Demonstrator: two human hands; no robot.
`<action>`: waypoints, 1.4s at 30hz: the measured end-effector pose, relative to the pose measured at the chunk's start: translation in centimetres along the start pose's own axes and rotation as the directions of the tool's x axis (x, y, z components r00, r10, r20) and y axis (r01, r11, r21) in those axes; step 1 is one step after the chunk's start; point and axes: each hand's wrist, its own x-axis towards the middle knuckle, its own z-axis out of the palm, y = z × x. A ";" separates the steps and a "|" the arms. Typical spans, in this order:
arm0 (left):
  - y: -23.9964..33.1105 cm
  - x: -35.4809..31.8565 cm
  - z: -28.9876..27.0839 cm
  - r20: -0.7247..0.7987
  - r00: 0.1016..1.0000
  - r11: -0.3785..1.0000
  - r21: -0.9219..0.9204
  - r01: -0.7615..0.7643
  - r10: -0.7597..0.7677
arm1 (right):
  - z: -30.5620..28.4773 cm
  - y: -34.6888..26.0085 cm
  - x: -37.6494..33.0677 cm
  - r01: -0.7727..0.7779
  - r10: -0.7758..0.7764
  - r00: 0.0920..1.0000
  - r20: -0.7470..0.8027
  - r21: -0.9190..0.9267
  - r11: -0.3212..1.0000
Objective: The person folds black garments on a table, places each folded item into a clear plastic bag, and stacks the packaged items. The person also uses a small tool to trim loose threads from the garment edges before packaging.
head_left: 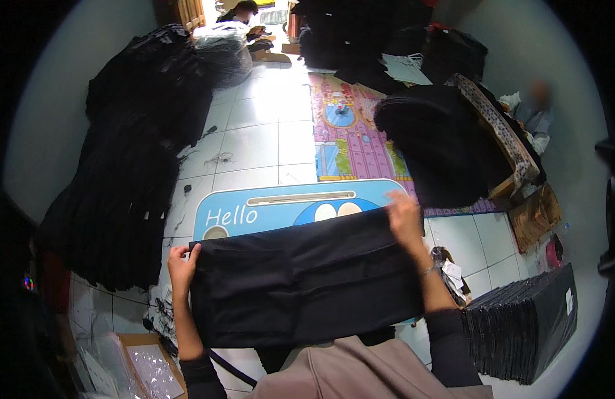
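“Cloth (307,286), black and wide: where is it, and what holds it?”

“Spread over the blue counter (218,202), covering its near part. The left grip (181,267) pinches the upper left corner, thumb on top. The right grip (405,221) is at the upper right corner, but it's blurred, so I can't tell how closed it is or whether it holds fabric.”

“What might go wrong?”

“If the right side isn't held, that corner could slip and the top edge, higher on the right, would skew further. Uneven pulling might deepen the creases across the middle.”

“And the floor (251,146)?”

“Dark threads (222,158) lie there; a dropped corner could pick some up.”
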 end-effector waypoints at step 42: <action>5.1 -5.7 -2.8 0.465 0.822 0.924 0.020 -0.381 0.328 | -3.0 -1.3 -4.9 0.060 0.216 0.877 0.429 -0.543 0.838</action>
